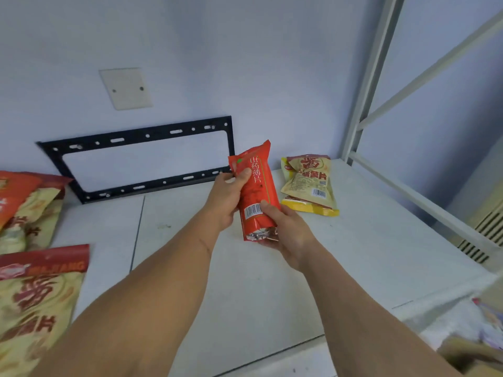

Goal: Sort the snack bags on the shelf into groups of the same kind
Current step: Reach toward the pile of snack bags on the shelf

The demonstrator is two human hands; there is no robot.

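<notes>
Red foil snack bag (pixel 255 191): upright above white shelf (pixel 353 254); left hand (pixel 226 197) fingers wrapped round upper part, right hand (pixel 285 229) fingers clasping bottom. Beige-yellow snack bags (pixel 309 183): stacked just beside.

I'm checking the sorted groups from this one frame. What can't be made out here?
- Red bag, head view: its far side, and the parts the left hand and right hand cover.
- Yellow bags behind it: the top one hides the lower ones, so no count.
- Bags at the left edge: cut off by the frame.
- Items at lower right: blurred, cut off.
</notes>
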